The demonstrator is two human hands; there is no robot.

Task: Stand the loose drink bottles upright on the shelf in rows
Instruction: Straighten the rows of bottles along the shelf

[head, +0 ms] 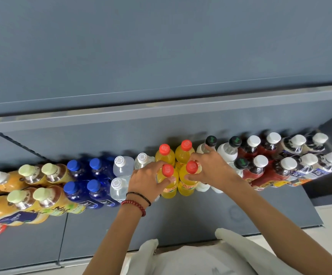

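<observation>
Two rows of upright drink bottles line the dark grey shelf [181,215]. In the middle stand yellow bottles with red caps. My left hand [147,179] grips the front left yellow bottle [168,185] just under its cap. My right hand [209,169] grips the front right yellow bottle [189,183] by its neck. Two more yellow bottles [165,153] stand right behind them. Clear bottles with white caps [121,165] sit to the left, white bottles with black caps [228,149] to the right.
Blue bottles [77,187] and orange juice bottles [42,197] fill the left side. Red drinks with white caps [258,167] and pale bottles [308,165] fill the right. An upper shelf edge [161,114] runs overhead. A white bag [191,259] hangs below my arms.
</observation>
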